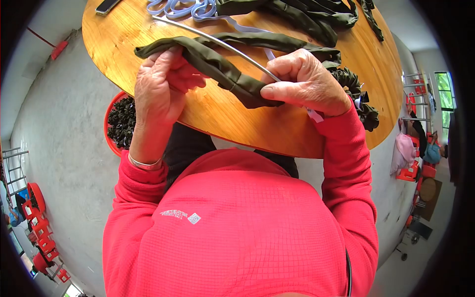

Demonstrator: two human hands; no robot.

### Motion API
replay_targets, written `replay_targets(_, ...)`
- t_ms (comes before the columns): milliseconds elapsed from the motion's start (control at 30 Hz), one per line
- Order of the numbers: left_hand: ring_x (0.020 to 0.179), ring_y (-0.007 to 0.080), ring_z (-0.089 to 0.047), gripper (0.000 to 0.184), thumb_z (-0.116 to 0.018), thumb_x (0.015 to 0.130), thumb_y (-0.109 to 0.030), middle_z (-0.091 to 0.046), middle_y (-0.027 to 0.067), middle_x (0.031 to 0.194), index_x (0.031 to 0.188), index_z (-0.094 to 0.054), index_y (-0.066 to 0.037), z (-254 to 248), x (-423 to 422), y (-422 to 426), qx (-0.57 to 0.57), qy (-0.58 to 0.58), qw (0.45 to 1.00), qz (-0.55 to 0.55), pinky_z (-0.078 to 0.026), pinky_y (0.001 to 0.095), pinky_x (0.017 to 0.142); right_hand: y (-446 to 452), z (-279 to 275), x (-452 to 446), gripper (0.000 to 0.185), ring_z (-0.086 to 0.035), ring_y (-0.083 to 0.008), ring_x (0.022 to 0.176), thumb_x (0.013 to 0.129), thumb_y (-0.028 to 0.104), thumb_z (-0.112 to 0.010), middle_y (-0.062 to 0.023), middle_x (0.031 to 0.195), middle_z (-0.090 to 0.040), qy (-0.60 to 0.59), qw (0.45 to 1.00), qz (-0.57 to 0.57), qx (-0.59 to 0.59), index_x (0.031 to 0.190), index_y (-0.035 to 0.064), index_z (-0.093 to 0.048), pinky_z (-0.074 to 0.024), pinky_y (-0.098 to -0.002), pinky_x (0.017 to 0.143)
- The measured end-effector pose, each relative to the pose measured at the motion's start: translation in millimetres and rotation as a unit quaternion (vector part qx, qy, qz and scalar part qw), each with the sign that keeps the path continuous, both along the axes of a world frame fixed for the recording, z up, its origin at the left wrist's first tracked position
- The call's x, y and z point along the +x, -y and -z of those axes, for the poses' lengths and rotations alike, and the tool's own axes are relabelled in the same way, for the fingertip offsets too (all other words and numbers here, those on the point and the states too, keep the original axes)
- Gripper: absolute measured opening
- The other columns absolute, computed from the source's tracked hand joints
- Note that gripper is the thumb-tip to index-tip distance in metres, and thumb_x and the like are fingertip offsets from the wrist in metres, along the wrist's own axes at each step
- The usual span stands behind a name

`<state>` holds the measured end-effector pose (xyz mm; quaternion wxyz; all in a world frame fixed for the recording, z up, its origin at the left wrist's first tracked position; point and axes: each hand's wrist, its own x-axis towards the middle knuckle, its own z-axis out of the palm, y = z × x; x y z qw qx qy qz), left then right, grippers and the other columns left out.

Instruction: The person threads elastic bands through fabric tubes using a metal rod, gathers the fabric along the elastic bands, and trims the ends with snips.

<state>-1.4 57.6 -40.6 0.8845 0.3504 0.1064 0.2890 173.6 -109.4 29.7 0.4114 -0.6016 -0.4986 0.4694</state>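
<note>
Over the near edge of the worktop (247, 129), I see a green fabric tube (210, 59), looking light, limp and perhaps slippery. The left hand (161, 89) holds it near one end, fingers loosely curled; the right hand (309, 81) pinches fabric and thin rod (222, 43). Firm pinches near the ends should suit it.

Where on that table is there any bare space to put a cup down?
The wooden table looks bare on the left, between the phone and the left hand, and along the near edge below the held green fabric. It's crowded at the far side with blue bands and green strips.
</note>
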Motion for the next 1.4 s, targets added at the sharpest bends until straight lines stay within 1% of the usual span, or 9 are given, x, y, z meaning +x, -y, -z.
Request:
replay_targets(100,0.056,0.0205,-0.064,0.019,-0.050,0.093,-0.014,-0.066,0.0136,0.075,0.089,-0.060,0.002,-6,1,6,0.086,-0.044,0.994,-0.057,-0.051,0.0274,0.051,-3,6,-9,0.015,-0.050,-0.0012,0.061,0.079,0.013,-0.069,0.0037,0.062,-0.055,-0.020,0.995,0.083,0.057,0.079,-0.0011,-0.065,-0.0415,-0.0189,0.055)
replay_targets(200,0.055,0.0167,-0.062,0.019,-0.052,0.092,-0.012,-0.065,0.0111,0.071,0.085,-0.061,0.003,-9,4,17,0.140,-0.060,0.986,-0.072,-0.050,0.0255,0.050,-3,4,-9,0.017,-0.044,-0.0005,0.046,0.078,0.015,-0.072,0.0040,0.056,-0.051,0.052,0.979,0.174,0.091,0.079,0.0001,-0.065,-0.0335,-0.0183,0.039)
replay_targets(367,0.055,0.0139,-0.061,0.019,-0.053,0.091,-0.012,-0.065,0.0098,0.070,0.086,-0.062,0.004,-18,15,31,0.200,-0.105,0.974,-0.031,-0.051,0.0245,0.051,-6,14,-22,0.011,-0.042,0.0017,0.054,0.075,0.003,-0.071,0.0073,0.061,-0.051,0.075,0.984,0.129,0.095,0.084,0.0004,-0.064,-0.0324,-0.0162,0.046)
replay_targets(467,0.053,0.0127,-0.060,0.020,-0.053,0.091,-0.014,-0.064,0.0082,0.069,0.089,-0.062,0.004,-20,18,33,0.193,-0.121,0.974,0.008,-0.048,0.0227,0.048,-7,17,-21,0.010,-0.037,0.0020,0.049,0.080,0.009,-0.066,0.0070,0.053,-0.046,0.089,0.979,0.133,0.129,0.077,0.0002,-0.063,-0.0277,-0.0184,0.042)
replay_targets(633,0.044,0.0049,-0.049,0.019,-0.059,0.089,-0.016,-0.059,0.0027,0.064,0.086,-0.064,0.002,-33,9,34,0.354,-0.210,0.906,-0.098,-0.039,0.0179,0.041,-5,11,-11,0.011,-0.037,0.0025,0.050,0.082,0.010,-0.063,0.0093,0.056,-0.047,-0.010,0.985,0.149,0.088,0.076,0.0006,-0.063,-0.0275,-0.0181,0.042)
replay_targets(833,0.044,0.0048,-0.049,0.013,-0.065,0.084,-0.011,-0.060,0.0037,0.063,0.078,-0.065,0.000,-40,9,42,0.319,-0.187,0.927,0.063,-0.036,0.0174,0.039,-5,9,-18,0.012,-0.040,0.0016,0.054,0.083,0.011,-0.062,0.0079,0.061,-0.050,-0.039,0.988,0.123,0.087,0.077,0.0000,-0.064,-0.0303,-0.0173,0.045)
replay_targets(1067,0.043,0.0073,-0.050,0.012,-0.061,0.085,-0.009,-0.061,0.0065,0.064,0.080,-0.063,0.002,-32,12,39,0.203,-0.156,0.961,0.105,-0.038,0.0184,0.039,-8,19,-14,0.015,-0.037,0.0016,0.043,0.086,0.015,-0.061,0.0062,0.053,-0.048,-0.035,0.986,0.123,0.107,0.080,0.0014,-0.063,-0.0254,-0.0160,0.038)
replay_targets(1167,0.042,0.0084,-0.051,0.012,-0.061,0.085,-0.008,-0.061,0.0073,0.064,0.080,-0.062,0.002,-33,12,36,0.149,-0.120,0.976,0.108,-0.038,0.0190,0.038,-5,12,-12,0.015,-0.039,0.0012,0.055,0.085,0.013,-0.062,0.0076,0.061,-0.049,-0.065,0.987,0.129,0.072,0.077,0.0003,-0.064,-0.0296,-0.0180,0.045)
replay_targets(1400,0.040,0.0090,-0.051,0.012,-0.061,0.084,-0.009,-0.060,0.0060,0.061,0.079,-0.062,0.001,-40,10,15,0.175,-0.114,0.977,0.036,-0.038,0.0188,0.038,27,-34,-11,0.018,-0.045,-0.0041,0.054,0.080,0.009,-0.062,-0.0006,0.059,-0.050,0.181,0.956,0.182,0.143,0.094,-0.0024,-0.065,-0.0366,-0.0221,0.048)
